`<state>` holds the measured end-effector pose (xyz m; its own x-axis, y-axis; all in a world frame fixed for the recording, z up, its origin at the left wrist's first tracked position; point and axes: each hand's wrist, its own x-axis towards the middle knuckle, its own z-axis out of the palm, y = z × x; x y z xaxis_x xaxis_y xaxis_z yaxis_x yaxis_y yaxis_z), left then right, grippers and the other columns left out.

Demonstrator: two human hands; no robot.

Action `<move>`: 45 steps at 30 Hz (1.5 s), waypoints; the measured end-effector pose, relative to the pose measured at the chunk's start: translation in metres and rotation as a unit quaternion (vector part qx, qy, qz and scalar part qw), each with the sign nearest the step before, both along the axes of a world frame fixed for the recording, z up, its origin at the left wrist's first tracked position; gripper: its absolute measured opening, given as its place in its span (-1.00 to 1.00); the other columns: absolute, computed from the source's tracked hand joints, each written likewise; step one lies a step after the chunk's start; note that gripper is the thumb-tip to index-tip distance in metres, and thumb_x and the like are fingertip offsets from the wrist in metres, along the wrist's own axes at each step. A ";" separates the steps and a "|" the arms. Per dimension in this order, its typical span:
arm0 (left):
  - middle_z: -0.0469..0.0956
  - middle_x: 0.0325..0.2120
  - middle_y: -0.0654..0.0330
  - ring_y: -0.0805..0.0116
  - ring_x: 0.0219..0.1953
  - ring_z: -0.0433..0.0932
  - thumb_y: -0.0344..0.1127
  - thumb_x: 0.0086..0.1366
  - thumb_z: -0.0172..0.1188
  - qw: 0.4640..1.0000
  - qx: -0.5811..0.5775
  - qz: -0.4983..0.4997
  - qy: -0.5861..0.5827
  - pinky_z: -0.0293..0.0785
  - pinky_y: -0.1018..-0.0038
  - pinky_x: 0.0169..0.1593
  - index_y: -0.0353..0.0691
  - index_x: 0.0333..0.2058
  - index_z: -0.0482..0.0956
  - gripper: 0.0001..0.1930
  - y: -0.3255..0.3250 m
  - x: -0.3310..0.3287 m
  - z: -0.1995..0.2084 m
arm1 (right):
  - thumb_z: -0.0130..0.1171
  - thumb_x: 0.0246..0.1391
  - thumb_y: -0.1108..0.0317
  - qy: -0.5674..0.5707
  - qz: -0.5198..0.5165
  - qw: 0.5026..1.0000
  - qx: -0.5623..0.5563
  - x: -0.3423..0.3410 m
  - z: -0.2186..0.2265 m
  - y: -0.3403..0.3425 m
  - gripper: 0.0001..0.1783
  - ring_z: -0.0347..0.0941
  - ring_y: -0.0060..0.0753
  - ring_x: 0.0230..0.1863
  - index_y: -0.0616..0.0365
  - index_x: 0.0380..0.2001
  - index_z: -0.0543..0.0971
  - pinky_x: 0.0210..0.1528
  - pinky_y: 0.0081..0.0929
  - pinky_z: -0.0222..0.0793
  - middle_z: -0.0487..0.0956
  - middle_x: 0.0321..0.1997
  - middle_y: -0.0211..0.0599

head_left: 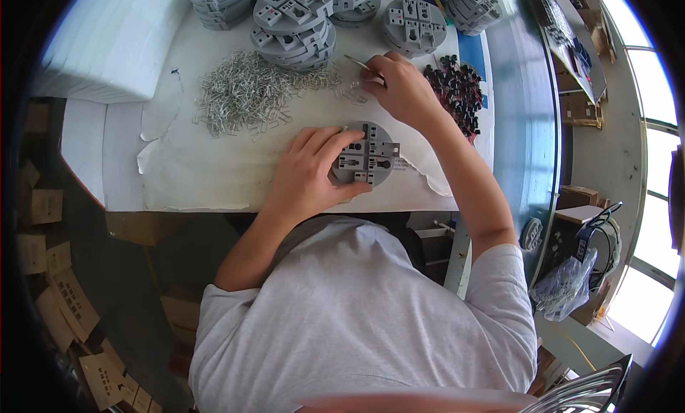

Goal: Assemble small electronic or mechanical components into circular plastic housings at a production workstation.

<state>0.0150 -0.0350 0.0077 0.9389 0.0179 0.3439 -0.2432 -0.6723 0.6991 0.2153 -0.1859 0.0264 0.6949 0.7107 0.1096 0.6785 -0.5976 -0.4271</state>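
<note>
My left hand grips the left rim of a round grey plastic fixture lying on the paper-covered table, thumb at its near side and fingers over its far edge. The disc has square compartments with small slots and holes. Farther off, my right hand pinches a thin metal tool that looks like tweezers, its tip pointing left. Beneath that hand lie a few loose clips, next to a large heap of small shiny wire clips.
Stacks of grey discs stand along the far side, with another stack beyond my right hand. Small black and red parts are heaped at right. A white foam block borders the left. Cardboard boxes sit on the floor.
</note>
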 end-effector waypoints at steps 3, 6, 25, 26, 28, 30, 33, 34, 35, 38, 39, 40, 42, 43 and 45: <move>0.59 0.07 0.19 0.04 0.11 0.54 -0.07 -0.09 0.66 1.000 0.004 -0.005 0.004 0.50 0.11 0.19 -0.04 0.19 0.57 -0.19 -0.002 0.001 0.002 | 0.36 0.20 0.42 0.011 0.002 1.000 -0.006 0.001 -0.001 0.000 -0.82 0.63 0.08 -0.25 0.19 -0.14 0.70 -0.17 -0.19 0.56 0.65 -0.17 -0.12; 0.58 0.07 0.16 0.03 0.12 0.54 -0.10 -0.10 0.67 1.000 -0.005 0.007 0.005 0.52 0.11 0.17 -0.06 0.19 0.56 -0.18 -0.002 0.001 0.004 | 0.36 0.19 0.43 0.047 -0.020 0.998 0.021 -0.002 0.003 -0.004 -0.81 0.64 0.00 -0.25 0.17 -0.13 0.71 -0.17 -0.22 0.55 0.67 -0.21 -0.15; 0.58 0.06 0.11 -0.03 0.06 0.56 -0.15 -0.11 0.68 0.999 -0.034 0.028 -0.003 0.54 0.11 0.14 -0.10 0.20 0.55 -0.17 -0.012 0.002 0.000 | 0.42 0.18 0.37 0.292 -0.173 0.940 0.026 -0.055 0.022 -0.042 -0.79 0.42 -0.72 -0.36 0.33 -0.25 0.73 -0.29 -0.59 0.39 0.66 -0.34 -0.48; 0.57 0.07 0.11 -0.03 0.06 0.56 -0.11 -0.10 0.67 0.999 -0.030 0.026 -0.006 0.55 0.12 0.13 -0.09 0.20 0.55 -0.17 -0.012 0.002 -0.001 | 0.43 0.17 0.36 0.278 -0.166 0.945 0.044 -0.057 0.018 -0.041 -0.78 0.43 -0.73 -0.35 0.33 -0.26 0.72 -0.29 -0.59 0.40 0.66 -0.33 -0.48; 0.57 0.07 0.12 -0.03 0.06 0.56 -0.11 -0.10 0.67 0.999 -0.032 0.025 -0.004 0.55 0.12 0.13 -0.09 0.20 0.55 -0.17 -0.012 0.002 -0.001 | 0.43 0.16 0.33 0.248 -0.153 0.953 0.081 -0.060 0.011 -0.040 -0.77 0.44 -0.73 -0.33 0.32 -0.27 0.71 -0.28 -0.59 0.40 0.65 -0.31 -0.47; 0.57 0.07 0.12 -0.02 0.06 0.55 -0.11 -0.09 0.67 0.999 -0.032 0.023 -0.001 0.55 0.12 0.13 -0.09 0.20 0.55 -0.17 -0.012 0.003 -0.001 | 0.43 0.16 0.33 0.250 -0.146 0.954 0.079 -0.062 0.014 -0.040 -0.76 0.44 -0.73 -0.33 0.32 -0.26 0.71 -0.28 -0.59 0.40 0.65 -0.32 -0.47; 0.57 0.07 0.13 -0.01 0.06 0.55 -0.12 -0.09 0.67 0.999 -0.030 0.025 -0.002 0.54 0.12 0.13 -0.09 0.20 0.55 -0.17 -0.011 0.002 -0.001 | 0.43 0.17 0.33 0.254 -0.133 0.955 0.075 -0.065 0.015 -0.041 -0.75 0.44 -0.73 -0.33 0.33 -0.24 0.70 -0.28 -0.59 0.40 0.64 -0.32 -0.47; 0.57 0.06 0.13 0.00 0.07 0.55 -0.12 -0.09 0.67 0.999 -0.030 0.024 -0.002 0.54 0.12 0.14 -0.09 0.20 0.54 -0.17 -0.011 0.001 -0.001 | 0.43 0.15 0.29 0.261 -0.135 0.953 0.078 -0.066 0.013 -0.041 -0.73 0.50 -0.59 -0.31 0.32 -0.25 0.70 -0.24 -0.51 0.44 0.65 -0.30 -0.37; 0.57 0.06 0.13 0.00 0.07 0.55 -0.12 -0.09 0.67 0.999 -0.031 0.024 -0.002 0.54 0.12 0.14 -0.09 0.20 0.54 -0.17 -0.011 0.001 -0.001 | 0.43 0.14 0.25 0.269 -0.136 0.950 0.080 -0.067 0.011 -0.042 -0.70 0.55 -0.46 -0.29 0.32 -0.25 0.70 -0.20 -0.42 0.49 0.66 -0.27 -0.27; 0.58 0.06 0.14 0.01 0.07 0.55 -0.14 -0.10 0.67 0.999 -0.032 0.021 -0.013 0.54 0.13 0.14 -0.10 0.20 0.54 -0.17 -0.011 0.003 -0.001 | 0.43 0.15 0.25 0.296 -0.143 0.941 0.077 -0.064 0.011 -0.042 -0.70 0.55 -0.46 -0.29 0.31 -0.23 0.70 -0.20 -0.43 0.49 0.66 -0.28 -0.29; 0.58 0.06 0.14 0.01 0.07 0.55 -0.14 -0.10 0.67 0.999 -0.032 0.021 -0.013 0.54 0.13 0.14 -0.10 0.20 0.54 -0.17 -0.011 0.003 0.000 | 0.43 0.17 0.28 0.316 -0.149 0.934 0.073 -0.061 0.011 -0.041 -0.72 0.50 -0.60 -0.31 0.31 -0.22 0.70 -0.23 -0.53 0.44 0.65 -0.30 -0.39; 0.58 0.06 0.14 0.01 0.08 0.55 -0.14 -0.10 0.67 0.999 -0.032 0.022 -0.013 0.54 0.13 0.15 -0.10 0.20 0.54 -0.17 -0.011 0.003 0.000 | 0.43 0.19 0.32 0.336 -0.154 0.927 0.069 -0.059 0.012 -0.041 -0.75 0.44 -0.74 -0.33 0.30 -0.20 0.69 -0.27 -0.62 0.40 0.64 -0.33 -0.50; 0.58 0.06 0.15 0.01 0.08 0.55 -0.14 -0.11 0.67 0.999 -0.032 0.023 -0.012 0.54 0.14 0.15 -0.10 0.20 0.54 -0.17 -0.011 0.002 0.001 | 0.42 0.20 0.32 0.332 -0.146 0.929 0.070 -0.060 0.014 -0.043 -0.75 0.44 -0.74 -0.33 0.30 -0.20 0.69 -0.26 -0.62 0.41 0.64 -0.33 -0.50; 0.58 0.06 0.15 0.01 0.08 0.55 -0.14 -0.11 0.67 0.999 -0.031 0.023 -0.013 0.54 0.14 0.15 -0.10 0.20 0.54 -0.17 -0.011 0.002 0.002 | 0.42 0.21 0.33 0.328 -0.138 0.932 0.070 -0.060 0.015 -0.044 -0.76 0.45 -0.75 -0.33 0.30 -0.20 0.69 -0.26 -0.62 0.41 0.65 -0.33 -0.50; 0.60 0.04 0.13 -0.02 0.09 0.56 -0.23 -0.15 0.68 0.999 -0.043 0.027 -0.010 0.54 0.12 0.15 -0.10 0.17 0.58 -0.18 -0.012 0.002 0.003 | 0.42 0.22 0.33 0.326 -0.130 0.934 0.070 -0.059 0.017 -0.044 -0.77 0.45 -0.75 -0.33 0.30 -0.19 0.69 -0.25 -0.62 0.42 0.65 -0.33 -0.50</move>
